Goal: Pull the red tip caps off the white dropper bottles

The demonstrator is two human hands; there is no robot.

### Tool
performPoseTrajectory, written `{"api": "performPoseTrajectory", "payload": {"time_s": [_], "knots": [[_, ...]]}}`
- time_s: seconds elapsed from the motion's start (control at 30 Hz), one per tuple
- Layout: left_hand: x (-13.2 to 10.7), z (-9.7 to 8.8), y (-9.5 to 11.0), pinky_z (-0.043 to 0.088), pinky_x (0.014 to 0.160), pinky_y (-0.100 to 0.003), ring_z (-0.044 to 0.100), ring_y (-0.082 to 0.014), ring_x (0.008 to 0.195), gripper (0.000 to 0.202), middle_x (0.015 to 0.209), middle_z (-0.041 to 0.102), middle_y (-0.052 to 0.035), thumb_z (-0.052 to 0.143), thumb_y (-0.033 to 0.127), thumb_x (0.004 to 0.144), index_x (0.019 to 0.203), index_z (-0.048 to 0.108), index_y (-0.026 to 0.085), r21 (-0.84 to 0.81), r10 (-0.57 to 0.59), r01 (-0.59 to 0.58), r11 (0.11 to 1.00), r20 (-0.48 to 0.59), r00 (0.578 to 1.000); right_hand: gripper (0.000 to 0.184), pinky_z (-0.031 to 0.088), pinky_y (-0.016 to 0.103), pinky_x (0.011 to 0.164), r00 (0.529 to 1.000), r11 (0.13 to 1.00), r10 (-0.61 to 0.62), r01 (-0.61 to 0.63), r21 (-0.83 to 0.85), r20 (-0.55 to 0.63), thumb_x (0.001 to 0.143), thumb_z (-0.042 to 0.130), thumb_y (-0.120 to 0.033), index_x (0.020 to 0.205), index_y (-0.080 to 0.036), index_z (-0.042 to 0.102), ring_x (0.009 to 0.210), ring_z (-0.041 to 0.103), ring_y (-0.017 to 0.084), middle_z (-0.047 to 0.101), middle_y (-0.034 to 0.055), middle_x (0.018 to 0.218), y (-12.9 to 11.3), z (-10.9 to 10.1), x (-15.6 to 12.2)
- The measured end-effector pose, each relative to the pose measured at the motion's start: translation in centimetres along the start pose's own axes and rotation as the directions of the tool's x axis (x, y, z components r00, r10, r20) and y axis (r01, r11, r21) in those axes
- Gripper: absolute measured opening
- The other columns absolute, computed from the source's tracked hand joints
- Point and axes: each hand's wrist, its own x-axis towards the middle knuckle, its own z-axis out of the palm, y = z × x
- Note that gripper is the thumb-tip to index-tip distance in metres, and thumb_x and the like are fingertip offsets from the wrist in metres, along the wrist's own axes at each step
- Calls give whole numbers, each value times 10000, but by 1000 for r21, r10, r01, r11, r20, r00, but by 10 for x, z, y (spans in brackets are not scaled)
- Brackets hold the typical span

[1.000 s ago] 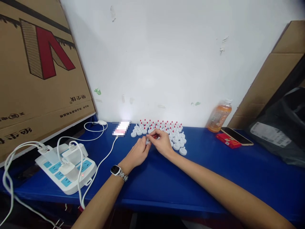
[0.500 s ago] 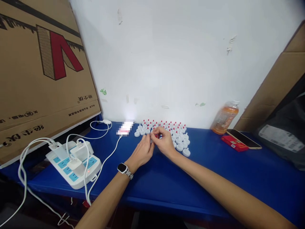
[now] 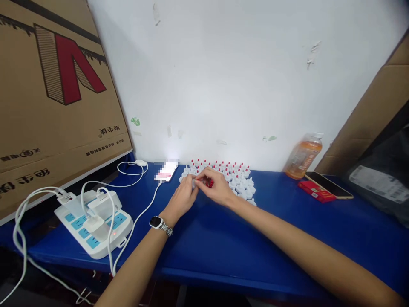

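Note:
My left hand (image 3: 182,197) is closed at the front edge of a group of white caps, wearing a watch at the wrist. Between its fingertips a bit of a white nozzle cap (image 3: 193,182) shows. My right hand (image 3: 215,187) meets it there, thumb and forefinger pinched at the white cap on what seems a small red tip, mostly hidden by the fingers. Several loose red tips (image 3: 210,183) lie under the right palm. Behind the hands stand many white nozzle caps with red tips (image 3: 229,165); white caps without tips (image 3: 244,187) sit to the right.
A white power strip (image 3: 96,221) with plugged chargers and cables is at the left. A lit phone (image 3: 168,172) on a cable lies near the wall. At the right are an orange drink bottle (image 3: 305,157), a red packet (image 3: 316,191) and another phone (image 3: 330,185). Cardboard (image 3: 64,128) stands left.
My right hand has shifted a little left, its pinched fingertips moving from over the red tips to the white cap in my left hand. The camera view has turned slightly.

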Motion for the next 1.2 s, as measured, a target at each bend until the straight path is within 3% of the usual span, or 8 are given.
{"api": "performPoseTrajectory", "payload": {"time_s": [0.17,0.23,0.4,0.6,0.8,0.93,1.07,1.2], "knots": [[-5,-5,-4,498,813,-378,610,-272,1014,422,1069,605,-101,501,493,932,1225,447,194,175,-154,162,971,-57,986,107,456,262,652,993,993,120,-119,-14,24,846,580,-234,825,-182,671,675,580,136,673,12,755,19,-15,34],[-8,-11,-4,487,746,-359,630,-262,923,383,1011,617,-91,510,477,927,1182,479,193,245,-237,249,937,-77,968,83,454,263,641,981,979,190,-186,-88,37,811,595,-195,786,-165,668,662,595,143,680,21,726,31,-18,48],[-11,-19,-7,447,668,-322,629,-219,777,180,919,640,-65,470,358,943,888,562,214,310,-370,351,884,3,929,89,447,245,651,919,961,192,-105,-254,345,764,602,-128,746,-169,678,684,627,148,706,21,732,57,-9,63],[-13,-16,-6,434,675,-310,622,-212,791,167,946,645,-75,480,326,939,865,568,205,340,-362,328,881,38,932,138,397,279,662,920,852,187,23,-523,345,777,587,-143,821,-184,711,712,611,187,705,48,761,62,-4,65],[-14,-16,-5,421,674,-289,620,-194,807,161,954,638,-72,489,321,944,861,554,199,345,-353,322,881,28,935,277,377,350,834,943,752,115,123,-648,312,835,642,-357,1053,-196,699,950,578,260,690,101,957,48,9,74],[-14,-16,-5,437,681,-294,621,-191,810,142,958,618,-67,495,314,942,881,548,197,342,-372,344,875,20,928,163,345,375,883,911,743,166,136,-655,377,862,628,-307,940,-189,709,1004,560,263,701,103,979,43,28,81],[-14,-14,-3,482,722,-322,621,-236,945,191,1064,569,-94,509,349,936,1040,525,190,308,-323,338,889,-100,941,111,341,368,883,937,809,151,66,-584,315,870,619,-251,817,-188,693,943,574,230,715,56,853,37,24,78],[-13,-9,5,509,820,-363,529,-290,1185,419,1274,484,-135,540,402,922,1269,433,194,279,-168,236,931,-245,955,142,389,286,742,962,951,145,-70,-300,233,850,654,-301,802,-178,705,765,580,161,708,17,780,22,6,55]]}}
